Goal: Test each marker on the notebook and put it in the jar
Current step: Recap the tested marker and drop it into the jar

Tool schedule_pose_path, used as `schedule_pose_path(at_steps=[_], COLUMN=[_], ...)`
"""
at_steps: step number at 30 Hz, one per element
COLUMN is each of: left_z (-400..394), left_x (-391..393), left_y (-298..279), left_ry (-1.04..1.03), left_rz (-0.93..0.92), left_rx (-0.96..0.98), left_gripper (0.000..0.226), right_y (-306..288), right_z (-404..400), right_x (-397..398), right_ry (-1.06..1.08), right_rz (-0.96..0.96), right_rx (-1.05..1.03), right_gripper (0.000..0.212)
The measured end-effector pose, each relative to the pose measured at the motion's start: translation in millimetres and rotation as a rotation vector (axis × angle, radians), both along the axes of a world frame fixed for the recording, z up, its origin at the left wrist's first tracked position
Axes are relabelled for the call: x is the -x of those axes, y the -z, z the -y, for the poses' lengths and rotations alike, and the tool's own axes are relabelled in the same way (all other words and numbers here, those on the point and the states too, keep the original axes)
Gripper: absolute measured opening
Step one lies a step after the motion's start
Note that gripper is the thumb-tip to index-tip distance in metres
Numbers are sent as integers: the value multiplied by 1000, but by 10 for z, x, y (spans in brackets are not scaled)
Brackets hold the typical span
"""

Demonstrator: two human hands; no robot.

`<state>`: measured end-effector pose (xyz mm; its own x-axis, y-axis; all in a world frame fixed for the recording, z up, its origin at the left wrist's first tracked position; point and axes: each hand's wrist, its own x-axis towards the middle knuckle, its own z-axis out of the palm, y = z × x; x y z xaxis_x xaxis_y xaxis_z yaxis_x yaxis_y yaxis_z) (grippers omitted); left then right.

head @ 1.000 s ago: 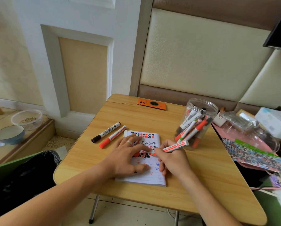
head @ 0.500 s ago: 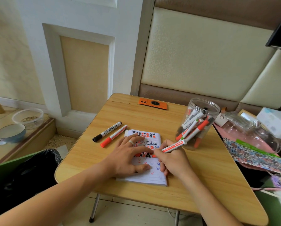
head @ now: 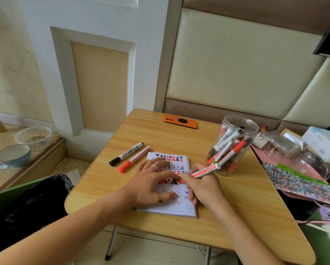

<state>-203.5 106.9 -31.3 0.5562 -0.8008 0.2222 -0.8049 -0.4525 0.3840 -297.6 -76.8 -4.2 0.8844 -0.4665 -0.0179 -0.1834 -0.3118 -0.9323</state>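
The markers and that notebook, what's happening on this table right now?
A person is testing a red marker on the notebook: the right hand grips it, tip on the page, while the left hand lies flat on the paper. Two capped markers lie left of it; the jar already holds several.

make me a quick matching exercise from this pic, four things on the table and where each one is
Things:
1. black-capped white marker
2. clear plastic jar
3. flat orange phone-like object
4. red marker with white barrel

Places:
A. far table edge
B. held in the right hand, tip on the lined notebook
C. lying left of the notebook
D. standing right of the notebook, holding markers

Pairs: 1-C, 2-D, 3-A, 4-B
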Motion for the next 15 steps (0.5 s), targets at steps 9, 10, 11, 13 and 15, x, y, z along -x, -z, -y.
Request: schedule_pose_path(at_steps=[9,10,11,13,15], left_z=[-1,0,3,6,7], left_x=[-4,-6,-7,-11,-13], left_y=[-2,2,7,17,25], left_ry=[5,5,5,2,1], left_rz=[-3,-3,-2,-1,3], left_rx=[-7,-3,4,15,19], left_gripper=[58,59,60,63,64], right_y=[-19,-19,-21,-23,-20], right_z=[6,7,7,3,-7], right_x=[6,7,8,1,-8], right_ry=[-16,-17,-17,-10,-5], right_rz=[-53,-53,-50,-37,-21], right_rx=[11,11,13,15,12], right_gripper=[15,15,15,16,17])
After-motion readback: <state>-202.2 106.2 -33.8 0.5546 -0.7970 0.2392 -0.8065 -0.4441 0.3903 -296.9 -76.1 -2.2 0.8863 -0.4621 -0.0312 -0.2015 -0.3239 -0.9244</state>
